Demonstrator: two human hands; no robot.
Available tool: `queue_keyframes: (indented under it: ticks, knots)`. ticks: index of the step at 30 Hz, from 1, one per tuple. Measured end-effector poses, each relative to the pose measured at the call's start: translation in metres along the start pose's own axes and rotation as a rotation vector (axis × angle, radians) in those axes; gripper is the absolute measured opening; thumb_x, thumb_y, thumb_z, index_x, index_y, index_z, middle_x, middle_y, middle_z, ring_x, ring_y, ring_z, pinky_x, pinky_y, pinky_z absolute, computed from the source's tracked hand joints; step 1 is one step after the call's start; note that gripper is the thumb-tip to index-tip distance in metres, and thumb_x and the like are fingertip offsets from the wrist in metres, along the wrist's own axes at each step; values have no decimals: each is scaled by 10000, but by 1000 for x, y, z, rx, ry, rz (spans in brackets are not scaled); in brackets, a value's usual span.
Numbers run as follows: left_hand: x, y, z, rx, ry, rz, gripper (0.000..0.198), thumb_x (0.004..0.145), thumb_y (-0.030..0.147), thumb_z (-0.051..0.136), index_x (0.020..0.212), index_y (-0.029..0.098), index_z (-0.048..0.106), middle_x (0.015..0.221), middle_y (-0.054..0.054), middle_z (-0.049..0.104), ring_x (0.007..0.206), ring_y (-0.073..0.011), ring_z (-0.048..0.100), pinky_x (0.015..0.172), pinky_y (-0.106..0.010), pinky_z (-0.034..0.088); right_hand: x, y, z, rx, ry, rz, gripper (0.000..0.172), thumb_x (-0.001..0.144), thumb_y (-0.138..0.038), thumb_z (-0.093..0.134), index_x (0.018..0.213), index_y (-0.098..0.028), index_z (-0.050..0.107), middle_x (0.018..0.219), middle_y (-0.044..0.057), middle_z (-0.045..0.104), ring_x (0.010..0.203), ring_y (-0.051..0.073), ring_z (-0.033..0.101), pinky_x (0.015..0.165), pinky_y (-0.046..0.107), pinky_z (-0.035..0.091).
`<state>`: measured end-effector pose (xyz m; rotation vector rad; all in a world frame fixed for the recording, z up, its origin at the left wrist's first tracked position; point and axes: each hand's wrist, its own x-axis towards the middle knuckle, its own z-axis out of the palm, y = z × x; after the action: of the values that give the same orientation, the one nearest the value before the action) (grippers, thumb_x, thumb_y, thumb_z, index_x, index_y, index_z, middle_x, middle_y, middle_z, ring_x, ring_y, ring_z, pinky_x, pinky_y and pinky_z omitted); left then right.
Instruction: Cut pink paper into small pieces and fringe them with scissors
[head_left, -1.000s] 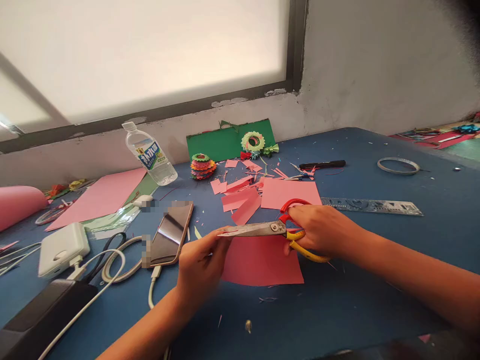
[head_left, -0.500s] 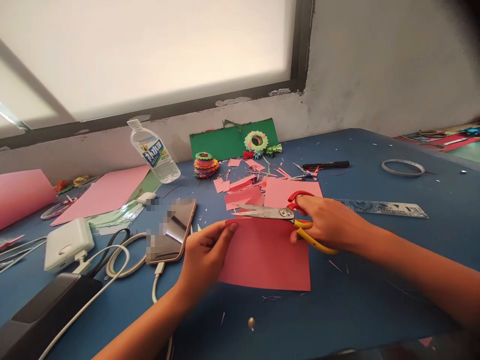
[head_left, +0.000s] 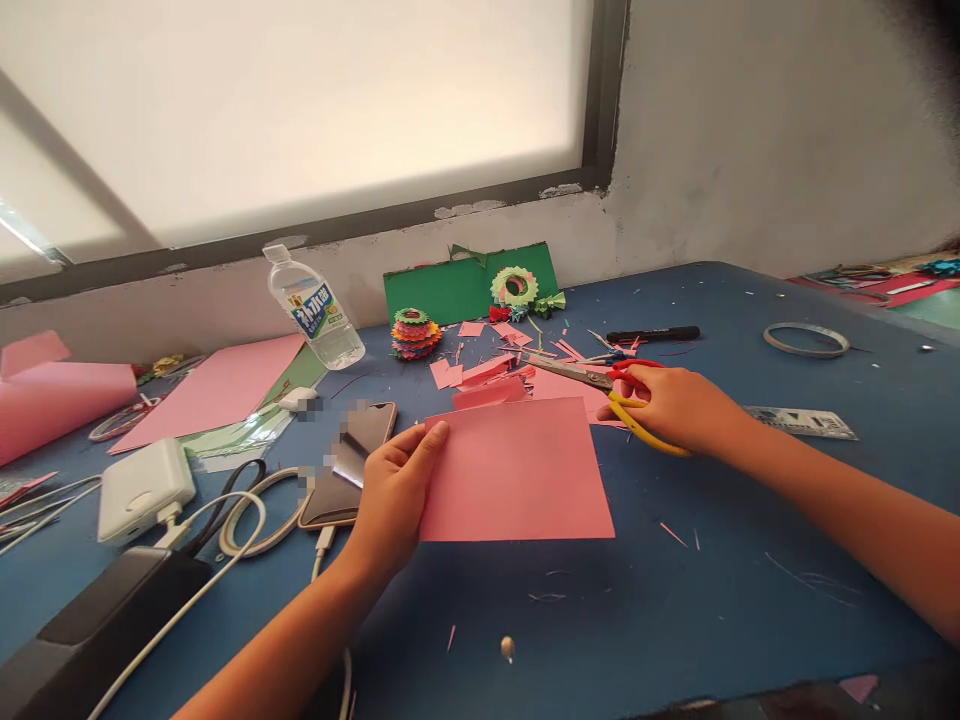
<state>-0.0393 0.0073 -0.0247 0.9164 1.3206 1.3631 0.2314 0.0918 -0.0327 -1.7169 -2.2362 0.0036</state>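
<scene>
My left hand (head_left: 394,490) pinches the left edge of a pink paper sheet (head_left: 517,470) and lifts it a little off the blue table (head_left: 675,600). My right hand (head_left: 671,405) is closed on the red and yellow handles of the scissors (head_left: 600,385). Their blades point left over a pile of pink paper scraps (head_left: 487,375), behind the sheet, and look nearly closed. The scissors are apart from the sheet.
A phone (head_left: 349,465) on a cable lies just left of my left hand, with a white charger (head_left: 142,490) and a black box (head_left: 82,640) further left. At the back are a water bottle (head_left: 315,310), green card (head_left: 469,285), paper flowers (head_left: 411,333), a marker (head_left: 652,333), a tape ring (head_left: 806,340) and a ruler (head_left: 802,422).
My right hand carried the scissors back and to the right, away from the sheet. My left hand took the sheet's left edge and raised it.
</scene>
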Motion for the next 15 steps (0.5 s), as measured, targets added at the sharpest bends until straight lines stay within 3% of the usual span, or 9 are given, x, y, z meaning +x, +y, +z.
queue_keyframes:
  ticks: [4,9,12,15]
  knots:
    - [0,1,0,17,-47,-35,311,669,412,646,861,168,633,546,27,609,386,-84,524,386,-176,413,2,2,-2,-4,-51,36,355,748,-526,382,809,-227,563,732,46,643,574,183,544,456,243,312]
    - [1,-1,-1,40,-79,-79,331,665,418,647,875,163,627,573,10,623,426,-91,542,389,-164,401,1,3,-11,62,-3,38,265,782,-436,375,815,-210,511,764,55,649,614,180,556,484,246,327]
    - [1,-1,-2,83,-73,-30,369,659,456,635,888,166,625,571,9,614,441,-95,532,377,-159,380,-1,1,-15,185,2,-37,213,785,-412,405,743,-207,449,678,26,621,538,139,518,467,229,319]
    - [-1,0,-4,210,-6,110,356,662,465,624,853,165,636,530,27,572,423,-83,482,346,-147,317,-3,-2,-19,158,98,-157,326,730,-528,470,702,-210,403,588,0,547,483,125,453,439,225,293]
